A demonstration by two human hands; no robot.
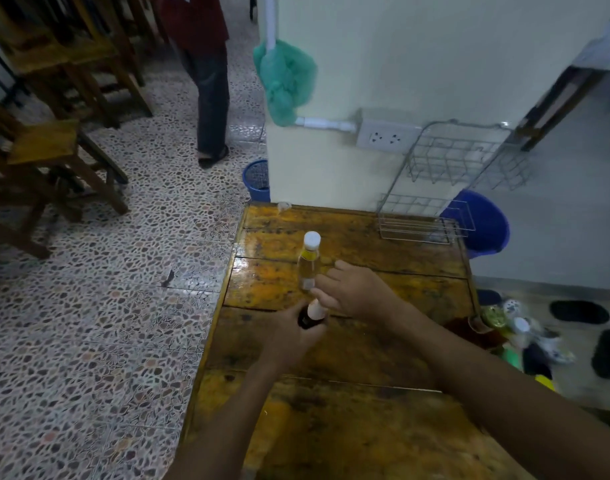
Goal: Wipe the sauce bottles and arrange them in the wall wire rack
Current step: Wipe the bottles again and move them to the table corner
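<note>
Two hands are working over one wooden table [348, 427]. The left hand [289, 336] is gripping one dark bottle [308, 318]. The right hand [352, 292], fingers loose, is touching its pale cap. At twelve o'clock, one clear yellow-liquid bottle [308, 265] is standing. At two o'clock, one wire rack [452, 174] is hanging.

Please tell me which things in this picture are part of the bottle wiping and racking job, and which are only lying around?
Part of the job: the dark bottle gripped by the left hand; the clear bottle standing on the table; the right hand; the wire rack on the wall.

Only lying around: green cloth, blue basket, blue bucket, wooden chairs, sandals.
</note>
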